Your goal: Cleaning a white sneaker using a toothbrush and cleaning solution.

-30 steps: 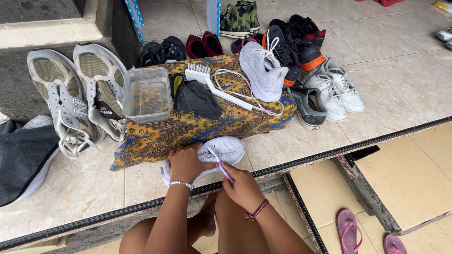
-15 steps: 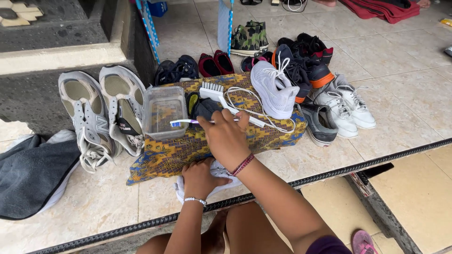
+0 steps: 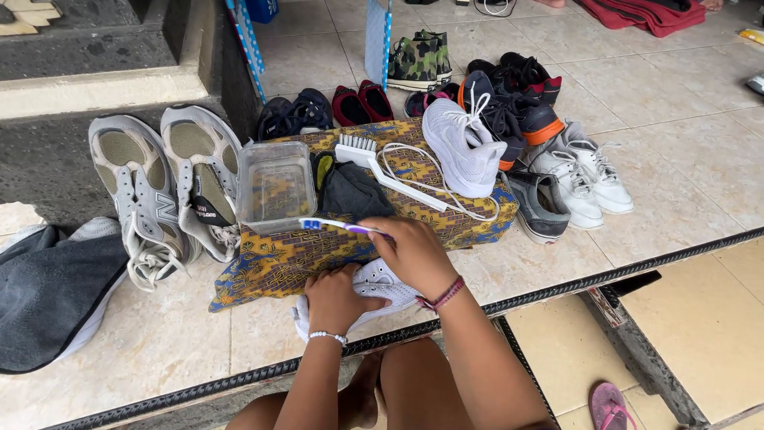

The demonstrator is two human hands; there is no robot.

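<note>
My left hand (image 3: 336,299) presses down on a white sneaker (image 3: 383,284) lying on the tiled floor in front of my knees. My right hand (image 3: 414,255) holds a purple and blue toothbrush (image 3: 330,226) by its handle, the brush head pointing left toward a clear plastic container of water (image 3: 276,185). The container sits on a patterned yellow and blue cloth (image 3: 318,251). Also on the cloth are a dark rag (image 3: 354,191), a white scrub brush (image 3: 374,163) and a second white sneaker (image 3: 461,147) with loose laces.
A grey pair of sneakers (image 3: 163,187) leans against the step at left, beside a dark bag (image 3: 48,291). Several more shoes (image 3: 509,103) line up behind and right of the cloth. A metal floor track (image 3: 573,283) runs along the tile edge; pink sandals (image 3: 611,404) lie below.
My right hand left the white sneaker with the toothbrush, reached forward over the cloth, then drew back a little; the brush head now points at the water container. My left hand stays on the sneaker.
</note>
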